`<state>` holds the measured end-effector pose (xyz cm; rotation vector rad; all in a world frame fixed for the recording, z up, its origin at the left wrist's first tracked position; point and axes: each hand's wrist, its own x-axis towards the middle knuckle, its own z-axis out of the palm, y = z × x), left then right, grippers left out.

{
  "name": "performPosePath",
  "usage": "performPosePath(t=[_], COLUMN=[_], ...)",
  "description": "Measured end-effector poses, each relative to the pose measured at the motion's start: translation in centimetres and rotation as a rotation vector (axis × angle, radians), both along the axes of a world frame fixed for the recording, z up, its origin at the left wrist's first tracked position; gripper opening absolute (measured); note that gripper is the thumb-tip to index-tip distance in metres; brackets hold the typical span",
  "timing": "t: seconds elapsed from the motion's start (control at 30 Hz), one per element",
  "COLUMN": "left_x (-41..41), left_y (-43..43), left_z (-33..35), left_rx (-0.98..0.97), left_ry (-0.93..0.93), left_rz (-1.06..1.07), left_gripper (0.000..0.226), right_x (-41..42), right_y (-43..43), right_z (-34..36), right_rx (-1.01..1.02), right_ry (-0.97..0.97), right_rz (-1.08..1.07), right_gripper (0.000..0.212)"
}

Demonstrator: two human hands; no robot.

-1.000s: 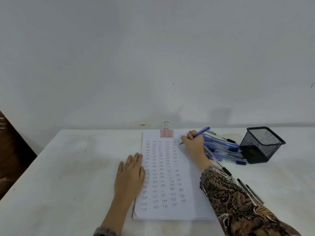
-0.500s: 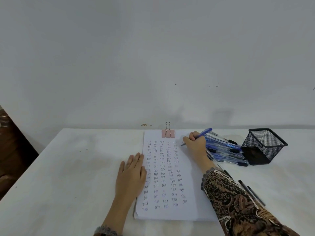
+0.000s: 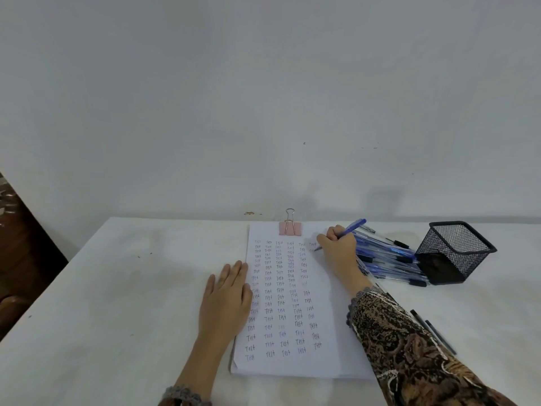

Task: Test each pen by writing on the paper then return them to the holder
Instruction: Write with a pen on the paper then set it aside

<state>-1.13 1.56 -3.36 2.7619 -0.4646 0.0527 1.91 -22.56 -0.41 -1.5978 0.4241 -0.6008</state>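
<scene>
Your right hand pinches the blue plastic ballpoint pen, tip down at the top right of the white clipped paper by the table's far edge. Your left hand lies flat, fingers straight, on the paper's left edge. The black mesh holder sits far right.

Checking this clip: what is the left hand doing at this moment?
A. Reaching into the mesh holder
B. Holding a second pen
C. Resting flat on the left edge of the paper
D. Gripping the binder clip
C: the left hand lies with straight fingers on the left edge of the paper, while the right hand holds the blue pen.
</scene>
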Motion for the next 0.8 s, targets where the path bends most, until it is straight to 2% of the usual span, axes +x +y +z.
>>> performPosePath(t=[0.13,0.3,0.47,0.6,0.7,0.8], left_x=[0.1,0.1,0.1,0.0,0.0,0.1], left_y=[0.0,0.0,0.0,0.0,-0.1,0.0], left_z=[0.0,-0.1,0.1,0.2,0.1,-0.1], left_rx=[-0.014,0.004,-0.011,-0.021,-0.018,-0.009], left_ry=[0.010,0.000,0.022,0.024,0.009,-0.008], left_rz=[0.006,0.001,0.004,0.005,0.006,0.006], left_gripper=[0.072,0.090,0.072,0.069,0.081,0.092], right_x=[0.0,0.0,0.1,-0.1,-0.4,-0.8], right_y=[-0.1,-0.1,0.1,-0.3,0.4,1.7], right_z=[-0.1,-0.1,-0.4,-0.3,1.6,4.4], right_rx=[0.002,-0.003,0.008,0.159,0.270,0.238], right_ry=[-0.013,-0.019,-0.046,-0.102,-0.115,-0.146], right_rz=[-0.030,-0.036,-0.036,0.017,0.052,0.101], right_gripper=[0.050,0.051,0.050,0.046,0.046,0.042])
